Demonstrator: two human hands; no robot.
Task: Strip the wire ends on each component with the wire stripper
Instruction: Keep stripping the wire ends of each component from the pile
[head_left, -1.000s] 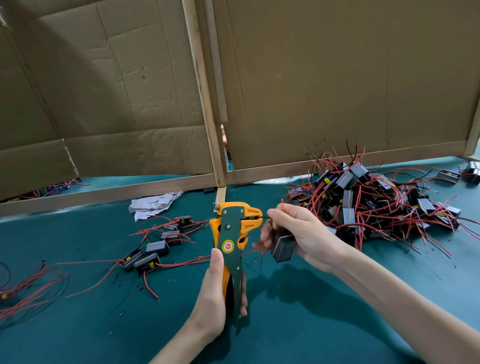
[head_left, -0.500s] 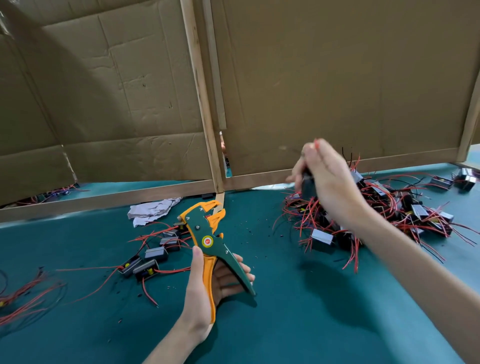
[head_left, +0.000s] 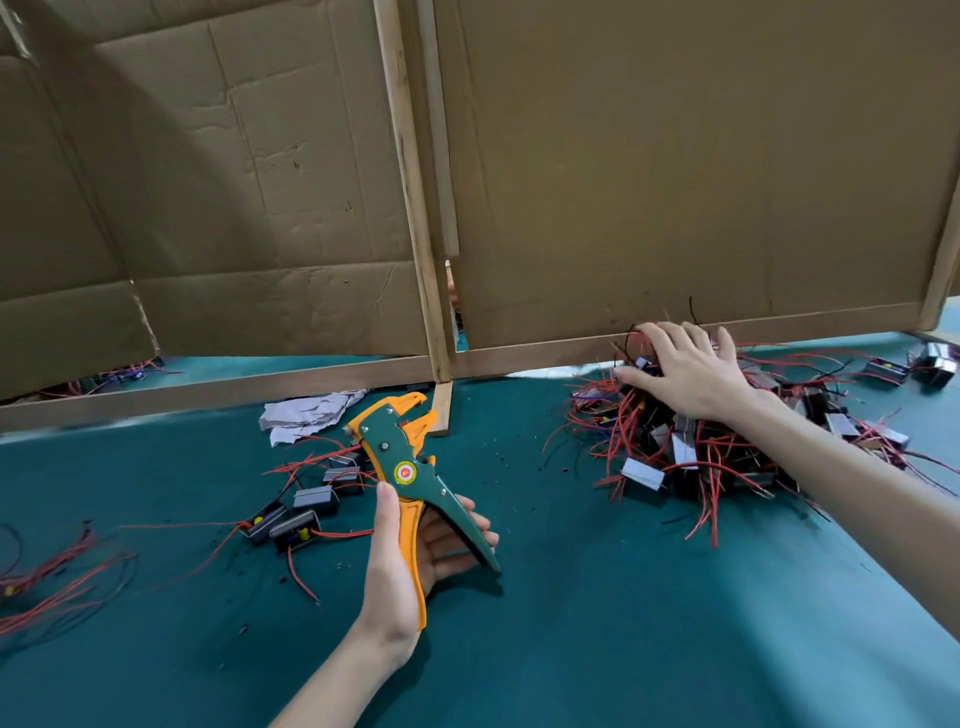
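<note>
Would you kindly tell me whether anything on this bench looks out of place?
Crumpled paper lies on the mat behind the wire stripper, and dark specks, probably insulation bits, are scattered near the component pile.

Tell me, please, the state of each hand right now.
Left hand: holding the wire stripper.
Right hand: open, resting on the component pile.
</note>
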